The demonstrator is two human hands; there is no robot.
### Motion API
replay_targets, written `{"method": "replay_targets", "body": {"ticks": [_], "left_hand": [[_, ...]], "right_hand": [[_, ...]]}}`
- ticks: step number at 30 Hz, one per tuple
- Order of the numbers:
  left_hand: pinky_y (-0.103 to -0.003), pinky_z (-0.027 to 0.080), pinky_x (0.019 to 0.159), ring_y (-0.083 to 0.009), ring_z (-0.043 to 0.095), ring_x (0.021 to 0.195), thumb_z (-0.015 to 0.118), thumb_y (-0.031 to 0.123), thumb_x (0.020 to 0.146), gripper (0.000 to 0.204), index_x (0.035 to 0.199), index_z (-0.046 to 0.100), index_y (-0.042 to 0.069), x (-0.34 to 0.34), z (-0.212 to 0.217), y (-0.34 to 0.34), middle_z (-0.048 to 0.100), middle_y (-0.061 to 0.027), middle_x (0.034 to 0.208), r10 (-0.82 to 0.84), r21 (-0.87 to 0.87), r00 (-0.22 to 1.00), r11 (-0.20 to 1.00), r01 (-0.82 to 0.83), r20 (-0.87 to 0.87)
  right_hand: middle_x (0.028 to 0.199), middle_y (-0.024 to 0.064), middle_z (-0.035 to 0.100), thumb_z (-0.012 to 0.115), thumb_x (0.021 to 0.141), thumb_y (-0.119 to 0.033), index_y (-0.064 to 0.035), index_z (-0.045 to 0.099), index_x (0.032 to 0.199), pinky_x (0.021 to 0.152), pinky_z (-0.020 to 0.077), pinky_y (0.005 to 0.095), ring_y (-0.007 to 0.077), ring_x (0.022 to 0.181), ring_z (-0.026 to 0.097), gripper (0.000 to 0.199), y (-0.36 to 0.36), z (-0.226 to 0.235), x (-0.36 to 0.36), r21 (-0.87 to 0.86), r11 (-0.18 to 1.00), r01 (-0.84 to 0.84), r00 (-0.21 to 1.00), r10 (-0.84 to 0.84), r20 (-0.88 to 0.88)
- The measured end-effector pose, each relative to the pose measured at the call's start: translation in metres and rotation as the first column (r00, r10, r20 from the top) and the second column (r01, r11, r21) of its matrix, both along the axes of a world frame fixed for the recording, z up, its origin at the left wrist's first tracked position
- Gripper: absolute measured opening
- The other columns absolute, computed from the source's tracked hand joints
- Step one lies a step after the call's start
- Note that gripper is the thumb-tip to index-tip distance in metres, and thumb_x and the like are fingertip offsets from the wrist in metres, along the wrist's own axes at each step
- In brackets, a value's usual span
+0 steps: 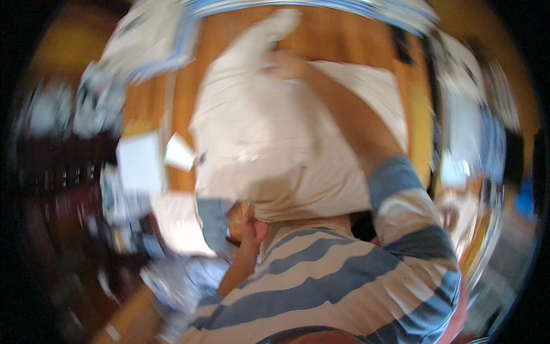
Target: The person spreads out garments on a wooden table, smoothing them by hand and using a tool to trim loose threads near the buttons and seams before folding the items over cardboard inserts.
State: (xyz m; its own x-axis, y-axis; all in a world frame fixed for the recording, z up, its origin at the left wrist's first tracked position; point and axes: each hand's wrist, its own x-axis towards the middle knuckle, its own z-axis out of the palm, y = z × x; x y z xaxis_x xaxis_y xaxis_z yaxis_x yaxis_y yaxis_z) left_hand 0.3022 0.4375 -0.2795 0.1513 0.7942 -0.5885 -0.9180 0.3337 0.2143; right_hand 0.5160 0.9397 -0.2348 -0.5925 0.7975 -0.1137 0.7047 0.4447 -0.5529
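Observation:
A beige garment [252,132], apparently a shirt, is spread over the wooden table in front of me. One sleeve-like part [269,31] sticks out toward the far edge. My right hand [286,64] reaches across to the base of that part and touches the cloth there. Motion smears its fingers, so their grip is unclear. At the near left edge of the garment, close to my body, my left hand [256,228] is closed at the hem, where the cloth bunches.
The wooden tabletop [338,34] shows beyond the garment. Stacked pale cloth with blue edges [149,46] lies at the far left. To the left are a white sheet [139,163] and a small white piece [179,153]. Clear plastic packaging [186,281] sits near my left arm.

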Motion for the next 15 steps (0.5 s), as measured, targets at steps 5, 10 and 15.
{"method": "replay_targets", "body": {"ticks": [5, 10, 15], "left_hand": [[-0.041, 0.055, 0.105, -0.0250, 0.066, 0.124, 0.058, 0.024, 0.109, 0.038, 0.139, 0.057, 0.001, -0.037, 0.069, -0.097, 0.065, -0.0141, 0.138, 0.263, -0.052, 0.827, 0.942, -0.331, -0.497], [-0.039, 0.054, 0.107, -0.0214, 0.067, 0.120, 0.056, 0.028, 0.110, 0.035, 0.133, 0.062, 0.003, -0.090, 0.167, -0.166, 0.069, -0.0099, 0.131, 0.866, 0.414, 0.408, 0.498, -0.762, -0.290], [-0.028, 0.055, 0.092, -0.0098, 0.069, 0.100, 0.061, 0.024, 0.108, 0.027, 0.124, 0.070, 0.004, -0.066, 0.193, -0.277, 0.076, -0.0027, 0.114, 0.715, 0.444, 0.116, 0.544, -0.712, -0.690]], "right_hand": [[0.114, 0.0057, 0.071, 0.061, 0.106, -0.024, 0.0013, 0.071, 0.125, 0.091, 0.0517, 0.0316, 0.0176, 0.103, 0.064, 0.033, -0.036, 0.094, -0.049, -0.208, 0.963, -0.174, 0.798, 0.014, -0.603], [0.145, 0.0180, 0.058, 0.056, 0.107, -0.034, -0.0010, 0.053, 0.149, 0.106, 0.0504, 0.0451, 0.0309, 0.128, 0.059, 0.053, -0.101, 0.203, -0.079, -0.291, 0.956, 0.024, 0.712, -0.221, -0.667], [0.130, 0.0250, 0.063, 0.058, 0.105, -0.023, 0.0056, 0.060, 0.135, 0.096, 0.0550, 0.0446, 0.0327, 0.117, 0.065, 0.041, -0.237, 0.321, -0.178, -0.004, 0.910, -0.414, 0.453, 0.203, -0.868]]}}
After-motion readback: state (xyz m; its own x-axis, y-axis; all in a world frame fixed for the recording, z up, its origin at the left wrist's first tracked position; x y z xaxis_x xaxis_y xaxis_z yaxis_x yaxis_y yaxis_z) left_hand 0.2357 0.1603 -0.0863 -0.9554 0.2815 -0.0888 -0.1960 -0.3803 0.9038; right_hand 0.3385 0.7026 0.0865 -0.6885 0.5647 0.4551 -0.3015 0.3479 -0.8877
